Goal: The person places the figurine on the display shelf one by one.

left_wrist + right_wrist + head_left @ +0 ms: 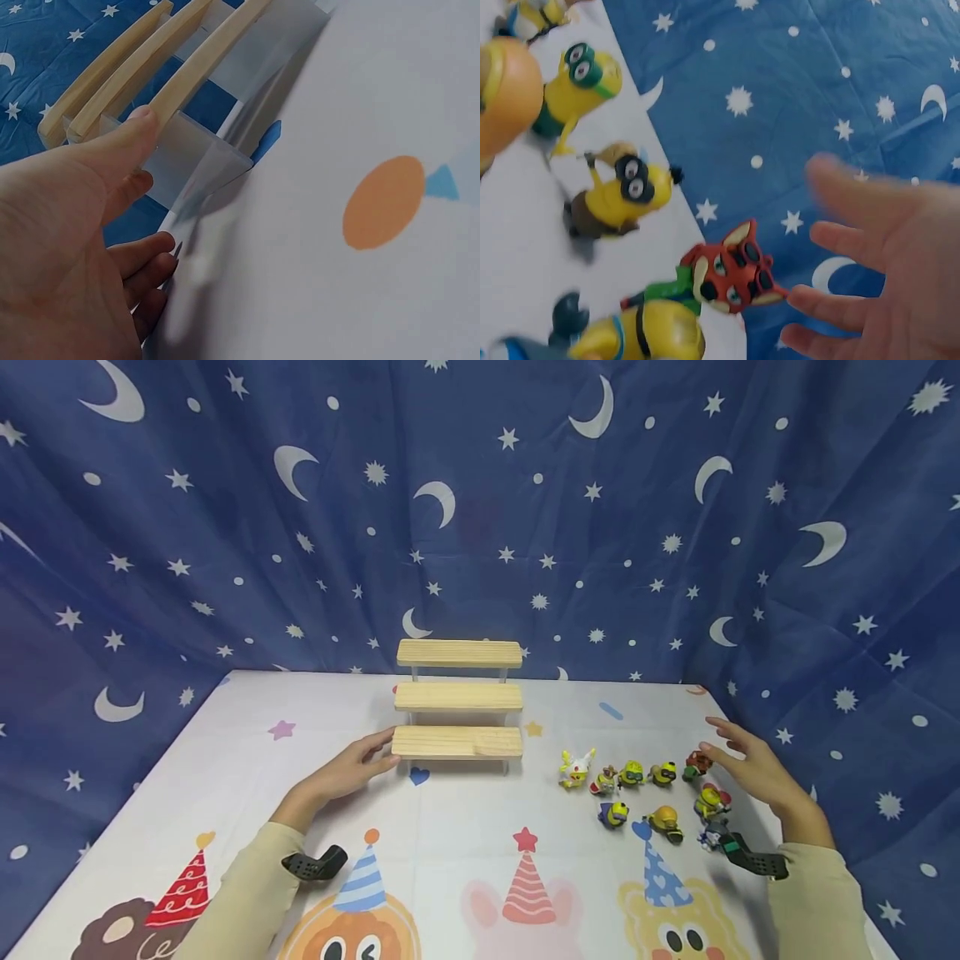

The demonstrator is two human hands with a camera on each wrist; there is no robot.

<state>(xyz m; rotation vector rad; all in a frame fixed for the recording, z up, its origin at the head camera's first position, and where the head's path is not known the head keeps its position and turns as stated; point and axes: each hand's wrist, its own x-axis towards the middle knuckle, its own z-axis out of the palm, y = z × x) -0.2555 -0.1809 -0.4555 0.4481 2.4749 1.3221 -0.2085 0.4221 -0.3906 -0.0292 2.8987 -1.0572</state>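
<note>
A three-tier display stand (457, 742) has pale wooden planks on translucent supports. My left hand (348, 770) is at the left end of its lowest plank. In the left wrist view the thumb (139, 127) overlaps the plank's edge, and the other fingers hang loosely bent beside the support (199, 154). My right hand (757, 772) hovers with spread fingers just right of a red fox figurine in green (697, 765). The right wrist view shows the fox figurine (731, 270) close to the fingertips, with nothing held; the thumb is blurred.
Several small figurines stand right of the stand, including a white-and-yellow one (575, 769), yellow goggled ones (663, 774), an orange-topped one (665, 822) and a grey one (712, 835). A printed white cloth (480, 827) covers the table; a blue starry curtain (480, 527) hangs behind.
</note>
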